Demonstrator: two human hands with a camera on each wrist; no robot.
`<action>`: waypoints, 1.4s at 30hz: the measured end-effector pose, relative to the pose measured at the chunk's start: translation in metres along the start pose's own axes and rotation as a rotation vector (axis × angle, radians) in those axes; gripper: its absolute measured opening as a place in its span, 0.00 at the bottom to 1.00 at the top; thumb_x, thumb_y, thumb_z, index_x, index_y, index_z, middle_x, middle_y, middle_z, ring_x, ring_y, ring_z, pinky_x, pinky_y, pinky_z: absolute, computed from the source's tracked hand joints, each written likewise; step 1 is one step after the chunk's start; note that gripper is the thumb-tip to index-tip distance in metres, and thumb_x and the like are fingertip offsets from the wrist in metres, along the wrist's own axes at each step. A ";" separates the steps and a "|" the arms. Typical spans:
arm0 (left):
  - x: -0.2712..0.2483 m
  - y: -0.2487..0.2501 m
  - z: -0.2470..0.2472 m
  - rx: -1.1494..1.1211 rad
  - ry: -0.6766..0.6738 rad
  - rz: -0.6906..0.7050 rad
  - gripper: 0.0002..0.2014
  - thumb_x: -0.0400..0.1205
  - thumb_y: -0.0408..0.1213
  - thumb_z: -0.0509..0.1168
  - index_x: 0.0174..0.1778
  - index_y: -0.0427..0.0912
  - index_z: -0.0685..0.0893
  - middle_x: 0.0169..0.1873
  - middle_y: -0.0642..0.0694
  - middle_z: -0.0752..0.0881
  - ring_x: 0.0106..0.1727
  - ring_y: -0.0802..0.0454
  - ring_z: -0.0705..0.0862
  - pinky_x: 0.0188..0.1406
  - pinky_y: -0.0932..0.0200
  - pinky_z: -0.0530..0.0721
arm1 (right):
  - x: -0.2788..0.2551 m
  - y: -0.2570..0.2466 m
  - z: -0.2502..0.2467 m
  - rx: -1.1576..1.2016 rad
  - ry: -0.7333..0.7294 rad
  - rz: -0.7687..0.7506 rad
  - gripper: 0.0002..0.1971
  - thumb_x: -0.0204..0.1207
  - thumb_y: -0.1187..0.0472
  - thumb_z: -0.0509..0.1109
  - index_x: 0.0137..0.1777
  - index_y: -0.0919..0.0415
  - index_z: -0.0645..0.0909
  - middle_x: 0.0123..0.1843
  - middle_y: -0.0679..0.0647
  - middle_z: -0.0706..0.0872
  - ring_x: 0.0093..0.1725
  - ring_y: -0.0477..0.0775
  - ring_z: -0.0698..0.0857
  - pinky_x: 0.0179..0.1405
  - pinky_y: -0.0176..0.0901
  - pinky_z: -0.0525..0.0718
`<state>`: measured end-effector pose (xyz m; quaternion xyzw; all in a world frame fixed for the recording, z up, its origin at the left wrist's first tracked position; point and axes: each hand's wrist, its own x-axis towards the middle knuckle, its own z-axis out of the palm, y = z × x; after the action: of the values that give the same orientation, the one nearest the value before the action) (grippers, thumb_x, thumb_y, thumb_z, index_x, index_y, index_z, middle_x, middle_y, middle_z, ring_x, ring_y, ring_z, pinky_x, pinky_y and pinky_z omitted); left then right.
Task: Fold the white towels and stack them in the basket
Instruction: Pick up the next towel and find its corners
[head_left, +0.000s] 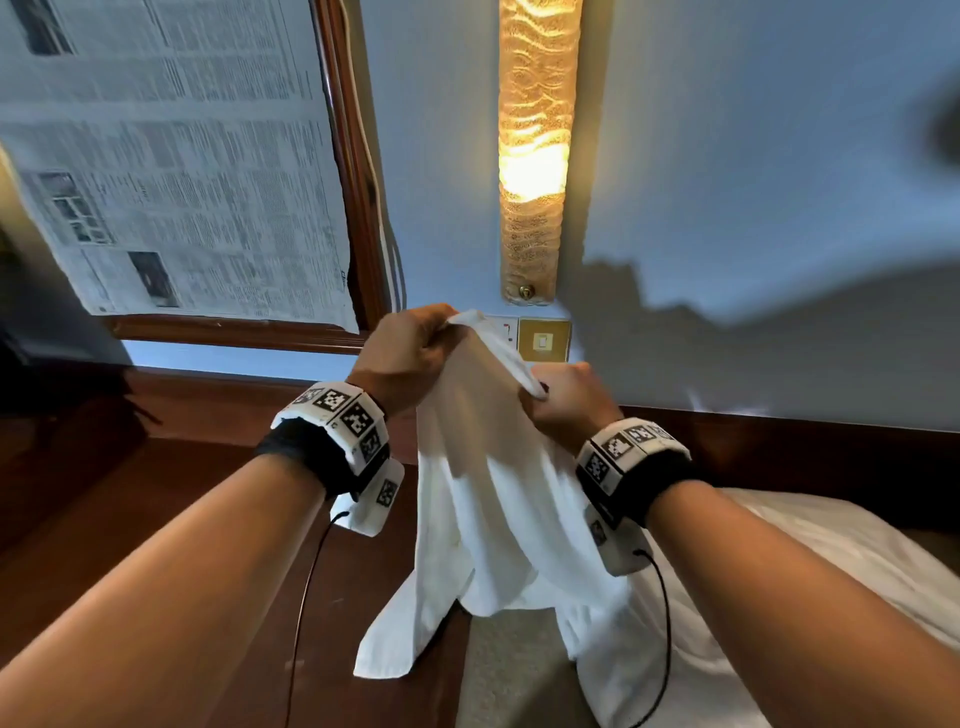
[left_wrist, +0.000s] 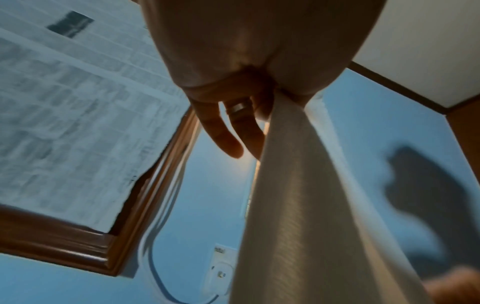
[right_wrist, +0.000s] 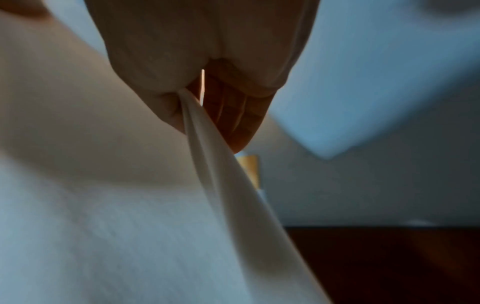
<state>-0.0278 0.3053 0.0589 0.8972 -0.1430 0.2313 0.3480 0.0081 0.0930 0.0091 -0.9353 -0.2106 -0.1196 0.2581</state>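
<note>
I've got one white towel (head_left: 498, 493) up in the air in front of me, pinched along its top edge, with both hands raised against the blue wall (head_left: 727, 156). My left hand (head_left: 402, 358) grips the higher corner, fingers curled tight over the hem; my right hand (head_left: 566, 402) sits lower and just beside it, also clamped on the edge. Below both hands the cloth hangs in loose folds, its tail trailing toward the white bedding (head_left: 810, 561) under my right forearm. I can't see the basket anywhere.

It looks light and completely limp to me, no stiffness at all, so it will sag and bunch wherever I'm not holding it. I'd take it by the two corners of one edge and spread my hands apart to pull it flat.

The left wrist view shows what the head view hides: only thumb and forefingers pinch, while the little finger (left_wrist: 223, 135) and the ring finger, which wears a band, hang free beside the cloth. The right wrist view shows the hem squeezed between thumb and fingers (right_wrist: 233, 115). Only the head view shows how crumpled the hanging towel is
</note>
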 end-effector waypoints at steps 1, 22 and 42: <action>-0.002 -0.005 -0.008 -0.022 0.026 -0.022 0.16 0.83 0.48 0.59 0.51 0.43 0.88 0.42 0.44 0.90 0.47 0.44 0.88 0.50 0.45 0.87 | -0.007 0.014 0.005 -0.033 -0.007 0.050 0.19 0.76 0.61 0.69 0.25 0.56 0.68 0.31 0.60 0.81 0.34 0.64 0.78 0.36 0.43 0.68; -0.088 -0.062 -0.114 -0.772 -0.195 0.047 0.14 0.92 0.35 0.55 0.63 0.38 0.86 0.58 0.53 0.87 0.57 0.66 0.84 0.60 0.66 0.81 | -0.027 -0.222 0.031 0.043 0.615 -0.180 0.04 0.70 0.63 0.68 0.38 0.62 0.83 0.32 0.56 0.85 0.33 0.63 0.82 0.32 0.55 0.79; -0.133 -0.030 -0.126 -0.692 -0.370 0.010 0.15 0.90 0.50 0.55 0.56 0.48 0.85 0.46 0.53 0.86 0.46 0.63 0.84 0.48 0.65 0.80 | -0.191 -0.144 0.039 0.034 0.552 0.667 0.12 0.78 0.71 0.66 0.56 0.61 0.88 0.51 0.62 0.90 0.52 0.65 0.86 0.45 0.42 0.74</action>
<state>-0.1682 0.4267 0.0558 0.7526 -0.2772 0.0053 0.5972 -0.2221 0.1623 -0.0245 -0.8807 0.1782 -0.2720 0.3445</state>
